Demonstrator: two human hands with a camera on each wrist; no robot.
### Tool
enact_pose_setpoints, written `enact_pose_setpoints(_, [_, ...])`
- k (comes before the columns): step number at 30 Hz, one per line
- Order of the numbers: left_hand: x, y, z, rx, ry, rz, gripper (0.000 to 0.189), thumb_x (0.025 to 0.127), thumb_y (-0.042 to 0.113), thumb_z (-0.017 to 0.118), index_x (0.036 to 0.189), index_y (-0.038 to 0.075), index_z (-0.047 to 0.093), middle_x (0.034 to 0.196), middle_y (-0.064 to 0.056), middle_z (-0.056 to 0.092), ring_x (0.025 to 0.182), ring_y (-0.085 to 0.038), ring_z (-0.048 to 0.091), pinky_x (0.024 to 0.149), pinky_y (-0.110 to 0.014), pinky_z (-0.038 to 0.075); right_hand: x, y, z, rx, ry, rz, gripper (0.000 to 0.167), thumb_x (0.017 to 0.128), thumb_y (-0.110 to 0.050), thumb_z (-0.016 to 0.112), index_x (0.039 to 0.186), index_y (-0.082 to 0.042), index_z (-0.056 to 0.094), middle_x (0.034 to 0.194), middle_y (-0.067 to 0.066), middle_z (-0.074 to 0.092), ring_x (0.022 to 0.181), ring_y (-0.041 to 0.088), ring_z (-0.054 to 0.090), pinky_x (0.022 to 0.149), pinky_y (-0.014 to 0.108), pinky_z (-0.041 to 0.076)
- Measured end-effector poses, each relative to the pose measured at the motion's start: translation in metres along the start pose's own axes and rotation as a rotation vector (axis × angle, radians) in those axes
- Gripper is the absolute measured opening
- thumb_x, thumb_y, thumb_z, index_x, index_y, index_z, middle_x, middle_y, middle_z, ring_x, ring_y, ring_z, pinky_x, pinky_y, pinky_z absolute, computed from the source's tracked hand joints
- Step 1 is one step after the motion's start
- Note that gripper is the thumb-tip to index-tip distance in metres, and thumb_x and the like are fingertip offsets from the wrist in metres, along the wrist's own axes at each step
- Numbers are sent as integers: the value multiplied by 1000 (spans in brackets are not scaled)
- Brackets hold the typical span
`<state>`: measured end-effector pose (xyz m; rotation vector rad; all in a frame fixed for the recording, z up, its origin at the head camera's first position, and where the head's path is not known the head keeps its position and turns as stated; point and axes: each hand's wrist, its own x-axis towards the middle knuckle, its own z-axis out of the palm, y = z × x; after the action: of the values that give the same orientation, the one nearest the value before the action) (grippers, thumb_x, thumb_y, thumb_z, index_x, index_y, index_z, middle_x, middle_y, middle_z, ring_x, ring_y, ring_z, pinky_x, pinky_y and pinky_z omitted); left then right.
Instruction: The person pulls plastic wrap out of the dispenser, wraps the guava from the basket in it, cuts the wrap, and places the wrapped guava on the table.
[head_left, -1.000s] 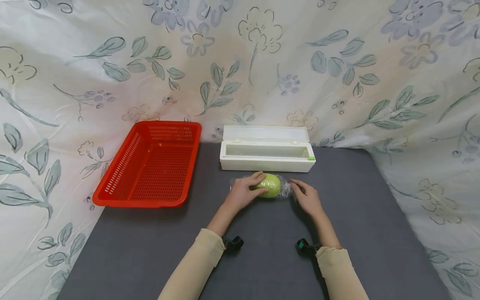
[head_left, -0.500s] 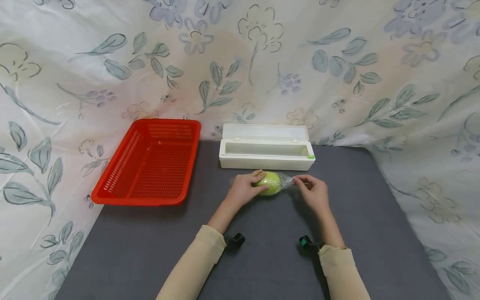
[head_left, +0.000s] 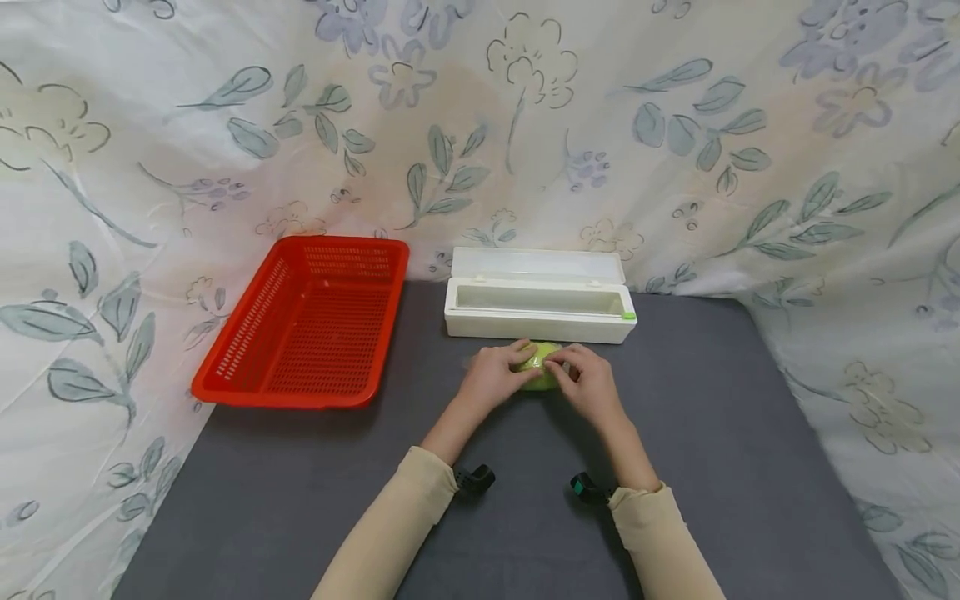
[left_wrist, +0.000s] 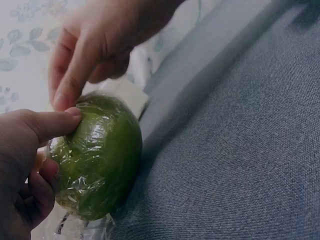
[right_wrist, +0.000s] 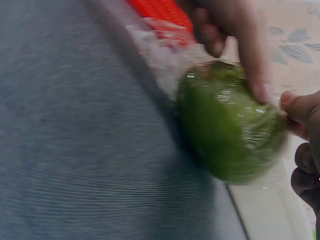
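A green mango wrapped in clear plastic film lies on the dark grey cloth. My left hand holds it from the left, thumb on the near side. From the right, my right hand pinches the film's end against the fruit's top. In the left wrist view, glossy creased film covers the mango, and the left thumb nearly meets the right fingertips. Loose film sticks out at the mango's left end in the right wrist view, where motion blurs the fingers.
Just behind the hands stands a long white box, its lid raised and a green piece on its right front rim. To the left sits a red plastic basket. A floral curtain hangs behind and at both sides.
My right hand pulled the film's end out to the right, then brought it back left over the mango. The left hand keeps its hold on the fruit. The head view has shifted slightly.
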<state>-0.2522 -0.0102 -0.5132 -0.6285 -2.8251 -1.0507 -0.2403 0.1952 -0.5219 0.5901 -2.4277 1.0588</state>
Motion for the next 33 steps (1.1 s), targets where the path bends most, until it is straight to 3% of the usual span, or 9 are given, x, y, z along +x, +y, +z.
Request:
enact_pose_setpoints(3, [-1,-2,1,-23,1,14,53,97,44,76,143,19,68,150,-6,63,92,-32,75,70,-36,57,-2,2,6,38,44,33,21,84,-9,90,104,-5,82,98,11,69,54,0,40,49,25,39])
enact_pose_setpoints(6, [0,-3,2,-42,7,18,53,97,44,77,143,20,68,150,-7,63,107,-32,75,77,-39,60,-5,6,6,94,91,114,41,81,-12,93,118,-4,77,104,14,67,48,-2,35,47,22,36])
enact_pose_setpoints(11, [1,-5,4,-72,6,7,53,96,44,78,143,21,68,150,-6,63,127,-33,68,97,-46,58,-15,15,4,173,148,290,36,101,-15,76,134,-3,71,118,19,71,45,4,37,47,17,35])
enact_pose_setpoints(14, [1,-5,5,-85,7,1,54,96,44,78,143,22,68,150,-5,63,127,-32,68,97,-46,58,-23,20,6,159,128,422,35,110,-24,61,137,-5,71,127,15,75,70,13,66,64,12,44])
enact_pose_setpoints(17, [1,-6,7,-82,16,-1,54,95,44,79,143,22,68,149,-4,63,128,-32,67,99,-46,57,-27,23,9,132,52,494,39,110,-33,60,137,-7,73,126,13,76,100,27,76,76,18,52])
enact_pose_setpoints(18, [1,-6,7,-79,20,-1,54,95,45,79,143,22,68,149,-5,63,128,-31,67,100,-46,57,-28,23,10,125,40,500,39,109,-34,62,136,-8,73,125,13,76,110,28,75,81,20,54])
enact_pose_setpoints(22, [0,-4,7,-48,31,5,54,95,46,78,142,21,68,149,-7,64,128,-32,67,103,-47,56,-27,20,15,124,69,471,33,107,-30,66,131,-9,76,119,14,77,98,31,78,73,22,55])
enact_pose_setpoints(27, [0,-4,8,-45,35,20,54,96,46,77,142,20,68,149,-8,63,125,-33,68,102,-48,57,-26,18,18,159,110,429,30,108,-25,65,134,-14,75,127,10,75,80,19,75,65,13,48])
enact_pose_setpoints(33, [0,-16,19,-145,79,29,55,93,44,79,142,20,68,149,-5,63,113,-27,75,94,-37,60,-24,25,17,232,99,286,31,107,-17,66,137,-14,73,130,12,74,50,1,47,51,17,40])
